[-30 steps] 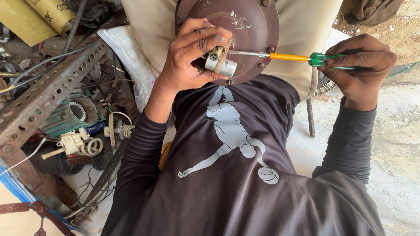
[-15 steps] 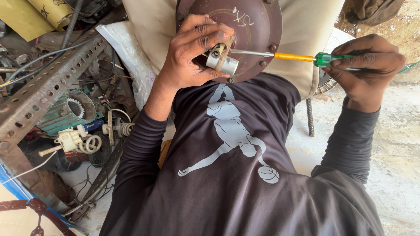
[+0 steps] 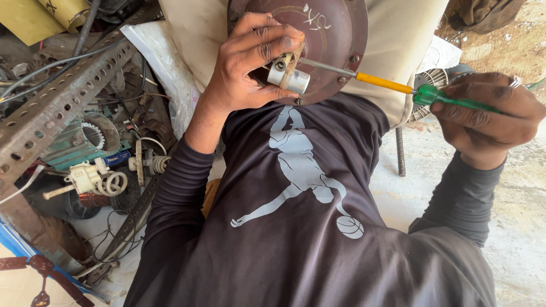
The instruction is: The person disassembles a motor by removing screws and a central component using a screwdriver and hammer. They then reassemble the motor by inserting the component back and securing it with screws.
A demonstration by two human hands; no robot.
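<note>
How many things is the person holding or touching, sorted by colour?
Brown: 1, the round metal motor cover
Silver: 1, the small metal cylinder in the left hand
Green and yellow: 1, the screwdriver in the right hand
Total: 3

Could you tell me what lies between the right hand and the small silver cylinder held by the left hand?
In the head view, only the screwdriver spans that stretch: its green handle sits in the right hand, and its yellow collar and metal shaft run to the silver cylinder.

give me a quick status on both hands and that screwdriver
Left hand grips small metal cylinder against brown round housing. Right hand holds screwdriver, tip at the cylinder. Nothing blocking.
</note>
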